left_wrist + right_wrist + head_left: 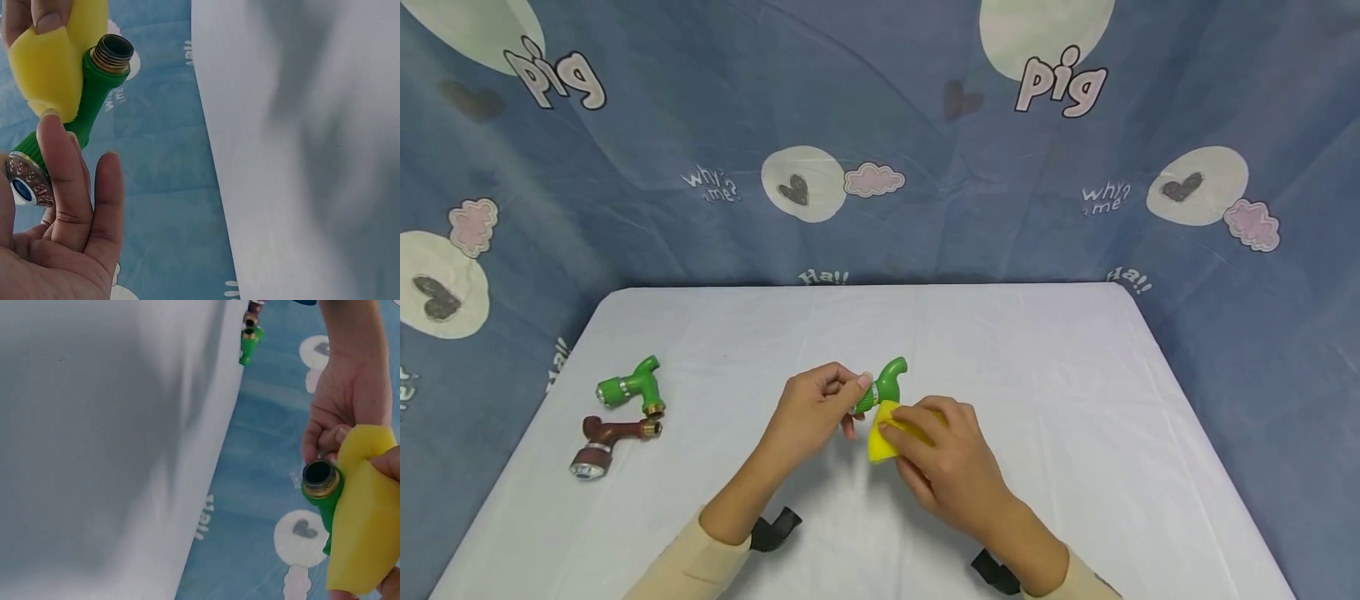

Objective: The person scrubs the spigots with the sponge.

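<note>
In the head view my left hand pinches a green faucet by its ribbed knob, near the middle of the table. Its curved spout points up and away. My right hand grips a yellow sponge, bent against the faucet's body. From the left wrist, the faucet's brass threaded inlet faces the camera, and a silver cap with a blue centre tops the knob. The sponge covers much of the faucet's side in the right wrist view.
A second green faucet and a brown faucet lie at the table's left side. The table wears a white cloth. Behind it hangs a blue printed curtain. Black straps show under both wrists.
</note>
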Demonstrator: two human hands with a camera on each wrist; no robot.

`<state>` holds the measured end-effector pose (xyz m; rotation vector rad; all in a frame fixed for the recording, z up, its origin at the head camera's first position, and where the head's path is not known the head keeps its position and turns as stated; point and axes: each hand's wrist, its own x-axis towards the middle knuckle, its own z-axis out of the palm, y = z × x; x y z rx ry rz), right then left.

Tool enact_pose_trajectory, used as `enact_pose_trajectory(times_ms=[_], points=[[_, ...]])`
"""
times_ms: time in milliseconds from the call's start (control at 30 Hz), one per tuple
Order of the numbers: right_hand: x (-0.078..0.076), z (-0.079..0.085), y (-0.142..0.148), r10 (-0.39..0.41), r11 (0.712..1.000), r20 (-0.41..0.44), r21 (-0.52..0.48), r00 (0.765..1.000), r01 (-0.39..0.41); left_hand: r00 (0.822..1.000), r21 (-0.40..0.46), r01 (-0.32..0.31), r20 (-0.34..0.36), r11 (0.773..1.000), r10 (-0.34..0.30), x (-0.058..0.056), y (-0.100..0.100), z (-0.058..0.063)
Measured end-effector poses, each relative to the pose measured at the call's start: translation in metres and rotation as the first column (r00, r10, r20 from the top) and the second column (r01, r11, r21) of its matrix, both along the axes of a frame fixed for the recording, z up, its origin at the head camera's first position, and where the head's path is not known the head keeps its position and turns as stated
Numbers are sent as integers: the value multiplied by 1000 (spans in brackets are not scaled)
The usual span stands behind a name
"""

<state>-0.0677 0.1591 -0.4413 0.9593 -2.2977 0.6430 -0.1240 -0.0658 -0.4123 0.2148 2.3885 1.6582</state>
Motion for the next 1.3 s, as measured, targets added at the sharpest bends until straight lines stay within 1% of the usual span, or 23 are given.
enact_pose_trajectory(times_ms=[200, 300, 367, 433, 533, 600, 667, 733, 800, 900, 1000, 1133, 1300], points=[[4, -4, -4, 39, 998, 16, 51, 999, -40, 1000, 4, 25, -17, 1000, -25, -1, 0, -3], [6, -5, -2, 61, 997, 44, 40, 997, -62, 999, -1, 33, -20, 999, -33, -1, 0, -2], [6, -2, 2, 62, 998, 61, 5, 996, -62, 999, 2, 31, -14, 1000, -31, -2, -1, -2], [5, 4, 8, 53, 998, 55, -50, 997, -50, 1000, 9, 25, -8, 1000, -24, -2, -2, -1], [-1, 14, 16, 13, 990, -2, -139, 1000, -13, 1000, 2, 28, -5, 1000, -28, -2, -3, -2], [-5, 19, 19, -15, 981, -44, -192, 999, 6, 999, -16, 44, -7, 999, -44, -2, -3, -3], [-9, 24, 21, -39, 977, -66, -211, 997, 24, 998, -44, 68, -15, 997, -69, 0, -1, -3], [-12, 25, 21, -55, 982, -59, -186, 997, 43, 994, -90, 97, -44, 991, -101, 2, 1, -3], [-14, 23, 21, -75, 990, -37, -126, 997, 70, 988, -138, 119, -82, 983, -131, 5, 4, -3], [-13, 18, 22, -109, 993, -6, -38, 994, 108, 977, -200, 133, -140, 971, -162, 8, 7, -2], [-13, 13, 25, -128, 992, 5, -10, 992, 128, 972, -217, 133, -162, 967, -170, 9, 9, -1], [-17, 12, 32, -153, 988, 7, -37, 988, 153, 974, -212, 127, -159, 969, -162, 9, 8, 0], [-20, 8, 42, -215, 973, 37, -75, 976, 218, 981, -170, 159, -87, 972, -176, 6, 3, 1]])
